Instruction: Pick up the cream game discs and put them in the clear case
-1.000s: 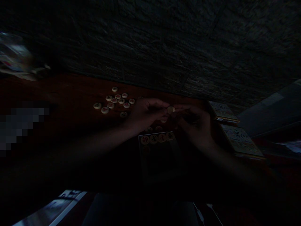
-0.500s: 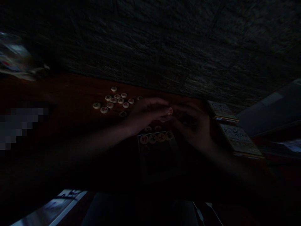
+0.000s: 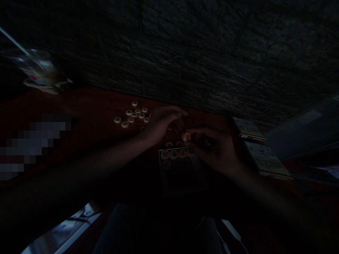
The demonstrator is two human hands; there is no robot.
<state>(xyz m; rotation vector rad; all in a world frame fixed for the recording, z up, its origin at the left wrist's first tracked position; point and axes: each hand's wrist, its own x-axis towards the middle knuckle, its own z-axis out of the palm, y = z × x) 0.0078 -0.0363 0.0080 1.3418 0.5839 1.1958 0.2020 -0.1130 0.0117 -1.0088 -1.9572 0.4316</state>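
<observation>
My right hand [image 3: 218,146] pinches a xiangqi piece [image 3: 186,137] with a red character between thumb and forefinger, just above the far side of a shallow dark box [image 3: 161,178]. A row of several pieces lies along the box's far edge, and another red-marked piece [image 3: 166,164] sits below the leftmost one. Beyond the box, my left hand [image 3: 166,121] hovers over the table with its fingers loosely bent and apart. Two pieces, one of them black-marked [image 3: 169,144], lie on the table close to the box. The scene is very dark, and the left palm is hidden.
Several loose xiangqi pieces [image 3: 138,110] are scattered left of my left hand. Two flat boxes [image 3: 267,158] lie at the table's right side. A clear cup with a straw [image 3: 42,70] stands at the far left. A stone wall [image 3: 169,53] borders the table [image 3: 90,102].
My hands have moved apart. The red-marked piece, earlier at the left fingertips, is now in my right hand and lower, nearer the box. The view has shifted slightly.
</observation>
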